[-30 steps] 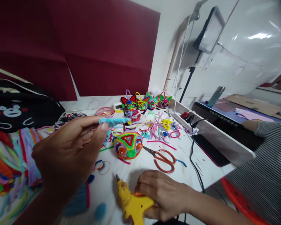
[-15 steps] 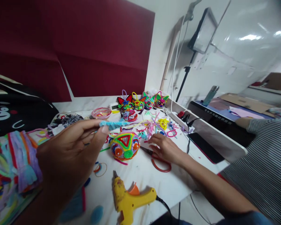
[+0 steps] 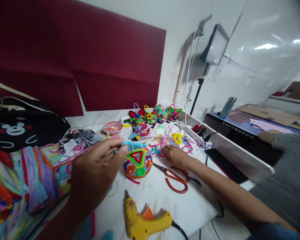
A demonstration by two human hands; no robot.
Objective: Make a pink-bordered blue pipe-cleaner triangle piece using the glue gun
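My left hand (image 3: 100, 170) pinches a light blue fuzzy piece (image 3: 135, 145) between thumb and fingers, above and behind a round multicoloured ornament (image 3: 138, 163) with a red triangle and orange eyes. My right hand (image 3: 176, 156) is at the pile of coloured pipe-cleaner scraps (image 3: 162, 141); its fingertips are bent into the pile, and what they hold is hidden. Orange-handled scissors (image 3: 177, 180) lie just in front of my right hand. Nearer the front edge rests a yellow glue gun (image 3: 150, 223) with its nozzle pointing away.
Several finished ornaments (image 3: 162, 115) stand at the back wall beside a pink bowl (image 3: 112, 127). Bundled pipe cleaners (image 3: 37, 173) and a black bag (image 3: 22, 128) are left. A phone-like black slab (image 3: 226, 165) lies right; beyond it is another person's arm (image 3: 267, 138).
The view has shifted, bringing things lower and rightward. My right hand has moved off the scissors toward the scraps. My left hand still pinches the light blue piece.
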